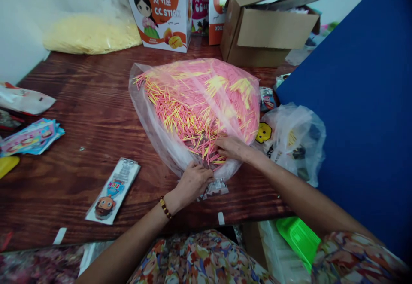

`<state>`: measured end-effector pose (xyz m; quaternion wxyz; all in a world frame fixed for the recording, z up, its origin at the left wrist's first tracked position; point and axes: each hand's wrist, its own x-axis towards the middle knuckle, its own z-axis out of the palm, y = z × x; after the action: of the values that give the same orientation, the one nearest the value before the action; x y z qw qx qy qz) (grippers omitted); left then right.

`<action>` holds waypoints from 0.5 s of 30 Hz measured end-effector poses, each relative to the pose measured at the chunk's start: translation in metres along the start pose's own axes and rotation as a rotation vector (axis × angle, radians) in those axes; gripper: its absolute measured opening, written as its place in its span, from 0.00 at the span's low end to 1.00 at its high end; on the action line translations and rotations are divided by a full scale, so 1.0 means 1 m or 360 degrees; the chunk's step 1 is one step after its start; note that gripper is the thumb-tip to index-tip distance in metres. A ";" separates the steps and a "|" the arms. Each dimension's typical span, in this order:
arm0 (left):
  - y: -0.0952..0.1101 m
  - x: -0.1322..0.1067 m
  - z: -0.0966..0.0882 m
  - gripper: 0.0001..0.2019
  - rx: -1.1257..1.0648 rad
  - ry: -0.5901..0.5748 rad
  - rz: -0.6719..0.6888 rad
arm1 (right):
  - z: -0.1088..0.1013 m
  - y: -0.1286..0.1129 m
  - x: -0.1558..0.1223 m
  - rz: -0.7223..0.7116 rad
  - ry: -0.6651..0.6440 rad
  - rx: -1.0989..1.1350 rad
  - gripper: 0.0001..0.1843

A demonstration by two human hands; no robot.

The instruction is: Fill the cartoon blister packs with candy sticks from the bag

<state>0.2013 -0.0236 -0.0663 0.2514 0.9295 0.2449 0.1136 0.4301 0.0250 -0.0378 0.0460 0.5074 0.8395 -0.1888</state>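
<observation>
A large clear plastic bag (pixel 141 99) lies open toward me in the middle of the table, full of thin pink and yellow sticks (pixel 180 116). My left hand (pixel 195 181) is closed on the bag's near edge, and a bead bracelet circles that wrist. Inside the bag's mouth, my right hand (pixel 230 146) has its fingers curled among the loose sticks; the fingertips are partly hidden. Beneath the left hand, a small printed packet (pixel 219 188) pokes out at the bag's front. A stack of flat printed wrappers (pixel 112 191) rests to the left.
Behind the bag stand a printed CC Stick carton (pixel 161 13) and an open cardboard box (pixel 270 30). A bag of pale yellow sticks (pixel 92 35) lies back left. Blue wrappers (pixel 35 138) are at far left. A knotted plastic bag (pixel 299 138) sits right, against a blue panel (pixel 360 103).
</observation>
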 end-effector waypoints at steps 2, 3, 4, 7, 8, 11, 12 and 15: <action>0.000 0.000 -0.001 0.13 -0.0002 -0.0025 0.0005 | 0.003 0.003 0.004 0.0006 0.0044 0.0006 0.08; 0.000 -0.001 -0.003 0.13 -0.0001 -0.0041 0.0005 | 0.003 0.005 0.007 0.0001 0.0055 0.0029 0.09; 0.001 -0.001 -0.004 0.13 0.0001 -0.0051 0.0005 | 0.004 0.007 0.008 -0.0002 0.0064 0.0075 0.10; 0.002 -0.002 -0.008 0.12 -0.0001 -0.0065 0.0007 | 0.000 0.014 0.008 0.0048 0.0114 0.0268 0.09; 0.002 -0.002 -0.008 0.12 -0.0004 -0.0069 0.0011 | -0.003 0.016 0.006 0.0085 0.0122 0.0286 0.08; 0.003 -0.001 -0.008 0.12 0.0000 -0.0066 0.0007 | -0.012 0.016 -0.007 0.0162 -0.0015 0.0073 0.08; 0.003 -0.001 -0.008 0.12 0.0004 -0.0060 0.0003 | -0.014 0.015 -0.012 0.0149 -0.0084 -0.0045 0.08; 0.003 0.002 -0.007 0.12 0.0004 -0.0058 0.0003 | -0.014 0.008 -0.027 0.0059 -0.0149 -0.0372 0.10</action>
<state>0.2016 -0.0224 -0.0582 0.2544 0.9320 0.2395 0.0966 0.4519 0.0106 -0.0197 0.1473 0.5048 0.8431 -0.1123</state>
